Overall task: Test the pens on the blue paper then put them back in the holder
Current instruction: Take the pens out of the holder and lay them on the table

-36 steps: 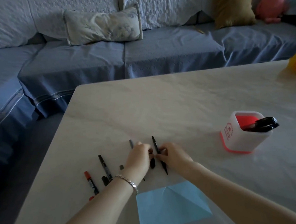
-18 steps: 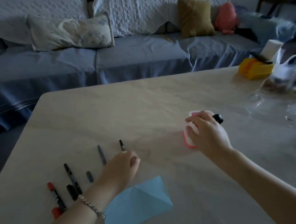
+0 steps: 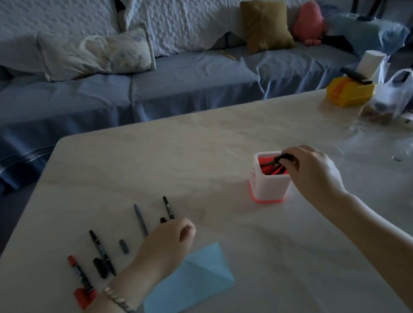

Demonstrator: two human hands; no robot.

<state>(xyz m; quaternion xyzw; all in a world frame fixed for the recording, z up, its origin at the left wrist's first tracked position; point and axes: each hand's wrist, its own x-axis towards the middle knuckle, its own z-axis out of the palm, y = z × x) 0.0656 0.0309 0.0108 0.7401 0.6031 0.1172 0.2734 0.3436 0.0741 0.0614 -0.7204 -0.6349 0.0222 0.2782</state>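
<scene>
I reckon you're sitting at the fetch-the-pens stage here, not the testing one. Your right hand [image 3: 315, 171] is reaching over the holder [image 3: 270, 188], and its fingertips are pinching the top of a dark pen [image 3: 283, 157] that's poking out of the red inside. It could be going in or coming out. Since the blue paper [image 3: 186, 283] isn't showing any marks I can make out, I'm betting on coming out.

Your left hand [image 3: 167, 245] is resting on the table [image 3: 200, 144] with its fingers curled under, right at the near end of a black pen [image 3: 168, 207]. I can't tell if it's gripping that pen or just sitting beside it.

4 pens are lying in a row left of the paper: a red marker [image 3: 78, 273], a second black pen [image 3: 102, 252], a grey-blue pen [image 3: 140, 219] and that first black one. They're all looking uncapped, with loose caps [image 3: 124, 246] lying just beside them.

For the next move, I'd be lifting that dark pen straight up. Something else seems to be leaning in the holder, and a sideways tug could drag it or tip the holder over. Then it's heading to the paper, which is lying near your left hand.
</scene>
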